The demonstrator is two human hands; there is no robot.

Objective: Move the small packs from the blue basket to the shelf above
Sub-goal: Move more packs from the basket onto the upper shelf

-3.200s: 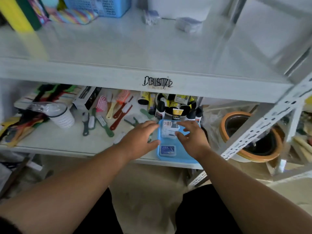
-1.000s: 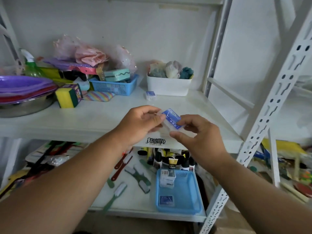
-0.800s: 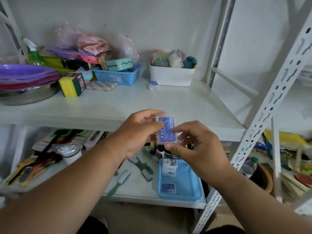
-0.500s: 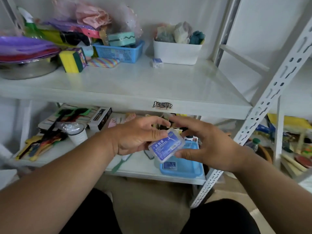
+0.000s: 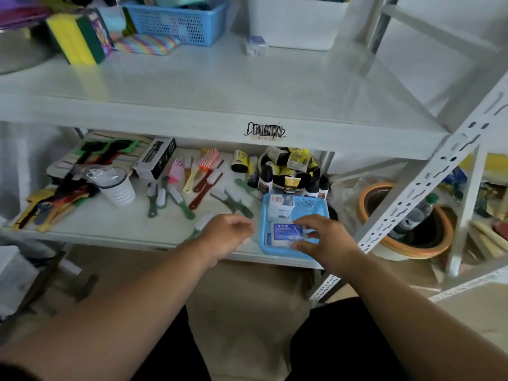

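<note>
- The pack in play is a small clear case with a blue label [image 5: 287, 234], a floss-pick pack judging by the pick drawn on it. It sits low over the near end of the blue basket [image 5: 316, 206]; I cannot tell whether it rests on the basket floor or is lifted just clear of it.
- My right hand [image 5: 320, 239] has this pack pinched, thumb at its near edge and curled fingers over its far right corner.
- My left hand [image 5: 226, 235] hangs just left of the basket with fingers loosely curled, holding nothing and touching nothing.
- A second small pack, white with a dark label [image 5: 279, 206], lies at the far left of the basket. Another blue edge shows beneath the held pack, possibly a third; it is too hidden to say.
- The basket stands at the front right of the lower shelf [image 5: 121, 225], beside a bowl of black and yellow bottles [image 5: 291, 169] and scattered brushes [image 5: 203, 171].
- On the shelf above [image 5: 220, 86], one small clear pack [image 5: 256, 45] already lies near the back, in front of a white bin [image 5: 297, 23].
- My judgement: one pack delivered at most, at least two left, so the job is less than half done.
</note>
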